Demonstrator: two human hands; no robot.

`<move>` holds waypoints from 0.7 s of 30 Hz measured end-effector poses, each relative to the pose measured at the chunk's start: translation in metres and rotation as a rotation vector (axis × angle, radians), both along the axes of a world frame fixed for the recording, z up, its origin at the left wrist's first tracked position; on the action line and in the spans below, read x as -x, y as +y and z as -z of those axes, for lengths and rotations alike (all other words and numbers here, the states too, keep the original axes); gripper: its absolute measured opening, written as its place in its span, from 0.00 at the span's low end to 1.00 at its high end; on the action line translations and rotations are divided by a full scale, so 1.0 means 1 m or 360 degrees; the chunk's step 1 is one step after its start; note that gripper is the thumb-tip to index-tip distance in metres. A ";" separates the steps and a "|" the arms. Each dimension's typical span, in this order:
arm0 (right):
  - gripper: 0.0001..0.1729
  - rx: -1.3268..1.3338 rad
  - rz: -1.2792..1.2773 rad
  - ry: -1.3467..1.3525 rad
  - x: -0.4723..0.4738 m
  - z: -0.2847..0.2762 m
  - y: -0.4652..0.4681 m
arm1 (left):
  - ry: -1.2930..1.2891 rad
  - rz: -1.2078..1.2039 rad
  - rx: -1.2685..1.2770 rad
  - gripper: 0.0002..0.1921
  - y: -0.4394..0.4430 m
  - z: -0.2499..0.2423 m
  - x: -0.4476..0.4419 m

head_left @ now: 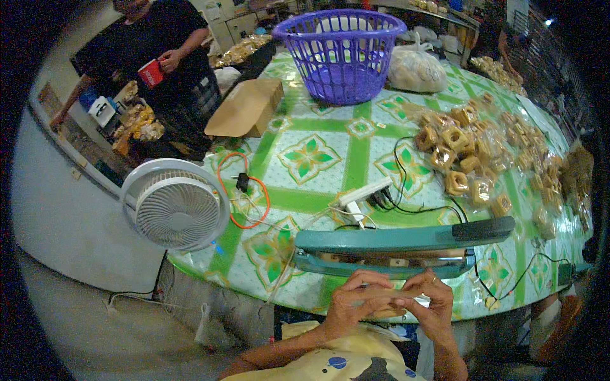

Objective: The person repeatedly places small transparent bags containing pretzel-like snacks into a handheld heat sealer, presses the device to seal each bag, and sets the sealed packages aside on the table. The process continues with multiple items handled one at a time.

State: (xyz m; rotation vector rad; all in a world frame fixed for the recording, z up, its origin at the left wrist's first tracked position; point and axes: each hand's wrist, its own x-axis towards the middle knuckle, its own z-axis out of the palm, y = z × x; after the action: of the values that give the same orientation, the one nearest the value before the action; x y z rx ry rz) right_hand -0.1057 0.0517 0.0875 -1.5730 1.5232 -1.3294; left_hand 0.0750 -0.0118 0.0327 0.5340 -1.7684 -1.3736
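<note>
My left hand (355, 300) and my right hand (429, 300) meet at the near edge of the table, just in front of a teal impulse sealer (400, 240). Between their fingers they hold a small clear plastic packet (386, 313) with something tan in it, mostly hidden by the fingers. The sealer's long upper arm is raised from its base, its dark handle end pointing right. A heap of individually wrapped, ring-shaped tan pastries (455, 138) lies on the right side of the table.
Behind stand a purple plastic basket (340, 85), a knotted plastic bag (417, 71) and a cardboard box (245, 107). A power strip (364, 191) with cords and an orange cable (269, 205) lie mid-table. A white fan (176, 209) is left. A person holds a red mug (150, 74).
</note>
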 end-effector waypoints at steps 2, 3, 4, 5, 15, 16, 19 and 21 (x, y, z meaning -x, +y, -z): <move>0.08 0.0039 -0.0019 0.0044 0.003 0.001 0.007 | 0.0034 0.0172 -0.0161 0.22 -0.001 0.002 -0.001; 0.07 0.0035 -0.0029 0.0059 0.004 0.003 0.009 | 0.0029 0.0235 -0.0237 0.25 -0.001 0.004 0.000; 0.07 0.0092 -0.0029 0.0038 0.007 0.003 0.010 | 0.0150 0.0410 -0.0635 0.34 0.001 0.006 0.000; 0.06 0.0098 -0.0036 0.0048 0.009 0.005 0.010 | 0.0034 0.0534 -0.0728 0.33 0.002 0.009 -0.001; 0.16 0.0474 0.0452 0.0910 0.053 -0.062 -0.006 | -0.0440 0.0562 -0.1403 0.25 0.006 0.023 0.023; 0.15 0.0492 0.0486 0.0954 0.060 -0.075 -0.012 | -0.0306 0.0452 -0.1518 0.25 0.007 0.020 0.028; 0.11 0.0465 0.0337 0.1163 0.088 -0.092 -0.058 | -0.0249 0.0452 -0.1778 0.25 -0.007 0.014 0.042; 0.10 0.0157 0.0078 0.1367 0.104 -0.097 -0.083 | -0.0227 0.0460 -0.1709 0.24 -0.013 0.010 0.048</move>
State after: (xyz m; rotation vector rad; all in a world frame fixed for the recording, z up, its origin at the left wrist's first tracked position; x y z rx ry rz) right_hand -0.2096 -0.0308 0.1846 -2.3547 1.9903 -0.7642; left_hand 0.0270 -0.0253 0.0229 0.9601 -1.0942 -2.5207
